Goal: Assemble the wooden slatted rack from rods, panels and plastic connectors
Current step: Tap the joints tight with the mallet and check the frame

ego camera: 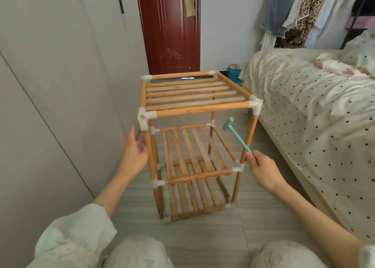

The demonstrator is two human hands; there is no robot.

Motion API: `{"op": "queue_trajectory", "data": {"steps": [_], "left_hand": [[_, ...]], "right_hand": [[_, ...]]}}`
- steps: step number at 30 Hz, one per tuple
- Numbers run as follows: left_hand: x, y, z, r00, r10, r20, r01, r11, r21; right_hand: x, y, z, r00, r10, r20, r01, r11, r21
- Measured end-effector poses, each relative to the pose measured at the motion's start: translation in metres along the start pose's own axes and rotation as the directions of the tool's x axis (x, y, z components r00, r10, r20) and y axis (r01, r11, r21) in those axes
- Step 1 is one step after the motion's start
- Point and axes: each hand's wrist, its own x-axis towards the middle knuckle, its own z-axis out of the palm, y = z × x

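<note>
Bedroom floor holds rack [194, 138]; right hand [263, 170] pinches mallet [236, 135], left hand [135, 154] spread.

A dark red door [172, 28] stands behind; a polka-dot bed [304, 109] lies right, hanging clothes [304, 14] beyond.

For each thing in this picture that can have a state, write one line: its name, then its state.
rack: upright on the floor, three slatted tiers fitted
left hand: open, beside the front left post
right hand: grips the hammer handle
hammer: raised, head up, off the rack
door: closed
</note>
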Motion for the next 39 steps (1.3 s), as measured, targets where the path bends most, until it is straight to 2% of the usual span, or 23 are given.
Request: {"op": "queue_trajectory", "data": {"steps": [2, 8, 10, 14, 16, 17, 19, 20, 21, 22, 23, 24, 25, 26, 28, 29, 30, 31, 33, 35, 37, 38, 39], "left_hand": [[0.001, -0.014, 0.006, 0.997, -0.015, 0.082, 0.005, 0.993, 0.116], [0.004, -0.018, 0.022, 0.996, 0.075, 0.038, -0.083, 0.957, 0.277], [-0.003, -0.005, 0.040, 0.988, 0.114, 0.101, -0.138, 0.951, 0.278], [-0.009, 0.021, 0.077, 0.952, 0.149, 0.269, -0.200, 0.964, 0.175], [-0.012, 0.023, 0.088, 0.939, 0.178, 0.295, -0.229, 0.962, 0.148], [-0.014, 0.022, 0.092, 0.937, 0.192, 0.293, -0.238, 0.963, 0.130], [-0.017, 0.017, 0.097, 0.939, 0.226, 0.258, -0.261, 0.959, 0.113], [-0.018, 0.016, 0.099, 0.941, 0.239, 0.241, -0.273, 0.955, 0.119], [-0.018, 0.015, 0.100, 0.942, 0.246, 0.228, -0.278, 0.953, 0.120], [-0.017, 0.014, 0.100, 0.943, 0.245, 0.224, -0.275, 0.954, 0.116], [-0.017, 0.014, 0.101, 0.944, 0.241, 0.227, -0.270, 0.957, 0.106], [-0.018, 0.015, 0.102, 0.941, 0.238, 0.239, -0.268, 0.958, 0.102], [-0.018, 0.015, 0.103, 0.938, 0.235, 0.253, -0.268, 0.958, 0.101], [-0.017, 0.015, 0.102, 0.934, 0.238, 0.265, -0.272, 0.957, 0.101], [-0.017, 0.014, 0.099, 0.933, 0.239, 0.268, -0.270, 0.959, 0.085], [-0.016, 0.014, 0.099, 0.932, 0.238, 0.272, -0.269, 0.960, 0.080], [-0.015, 0.013, 0.098, 0.931, 0.239, 0.276, -0.271, 0.959, 0.085], [-0.015, 0.013, 0.098, 0.930, 0.238, 0.279, -0.272, 0.958, 0.092], [-0.016, 0.011, 0.099, 0.933, 0.234, 0.274, -0.269, 0.958, 0.100], [-0.018, 0.013, 0.101, 0.933, 0.240, 0.268, -0.275, 0.956, 0.101], [-0.018, 0.014, 0.101, 0.935, 0.242, 0.258, -0.276, 0.955, 0.105], [-0.018, 0.014, 0.101, 0.935, 0.239, 0.264, -0.275, 0.955, 0.109], [-0.018, 0.014, 0.100, 0.932, 0.239, 0.273, -0.277, 0.955, 0.109]], "right_hand": [[0.001, 0.003, 0.005, 1.000, 0.026, 0.011, -0.026, 0.999, 0.024], [0.002, 0.034, 0.014, 0.994, 0.107, -0.019, -0.107, 0.994, 0.003], [0.002, 0.050, 0.020, 0.988, 0.154, -0.003, -0.154, 0.987, -0.038], [0.007, 0.066, 0.028, 0.972, 0.231, 0.041, -0.222, 0.962, -0.159], [0.010, 0.062, 0.023, 0.984, 0.173, -0.038, -0.177, 0.976, -0.129], [0.012, 0.060, 0.023, 0.987, 0.109, -0.122, -0.121, 0.988, -0.092], [0.009, 0.053, 0.025, 0.939, 0.013, -0.344, -0.008, 1.000, 0.014], [0.006, 0.054, 0.032, 0.926, 0.019, -0.376, -0.002, 0.999, 0.046], [0.002, 0.059, 0.043, 0.951, 0.044, -0.305, -0.034, 0.999, 0.037], [-0.002, 0.065, 0.058, 0.988, 0.099, -0.118, -0.106, 0.993, -0.054], [-0.005, 0.073, 0.072, 0.972, 0.192, 0.136, -0.161, 0.964, -0.210], [-0.005, 0.080, 0.079, 0.905, 0.291, 0.311, -0.180, 0.923, -0.339], [-0.002, 0.084, 0.080, 0.884, 0.307, 0.354, -0.169, 0.914, -0.369], [0.003, 0.087, 0.080, 0.912, 0.273, 0.306, -0.174, 0.933, -0.316], [0.005, 0.078, 0.072, 0.990, 0.126, 0.061, -0.119, 0.988, -0.100], [0.000, 0.075, 0.072, 0.996, 0.081, -0.036, -0.082, 0.997, -0.008], [-0.005, 0.074, 0.074, 0.997, 0.066, -0.048, -0.066, 0.998, 0.014], [-0.013, 0.074, 0.081, 0.996, 0.089, 0.028, -0.088, 0.995, -0.039], [-0.024, 0.077, 0.096, 0.935, 0.197, 0.296, -0.117, 0.956, -0.269], [-0.015, 0.074, 0.100, 0.955, 0.202, 0.217, -0.159, 0.967, -0.197], [-0.008, 0.057, 0.096, 0.993, 0.103, -0.057, -0.097, 0.990, 0.106], [-0.009, 0.055, 0.098, 0.991, 0.090, -0.102, -0.074, 0.985, 0.154], [-0.012, 0.052, 0.099, 0.995, 0.092, -0.028, -0.088, 0.988, 0.131]]}}
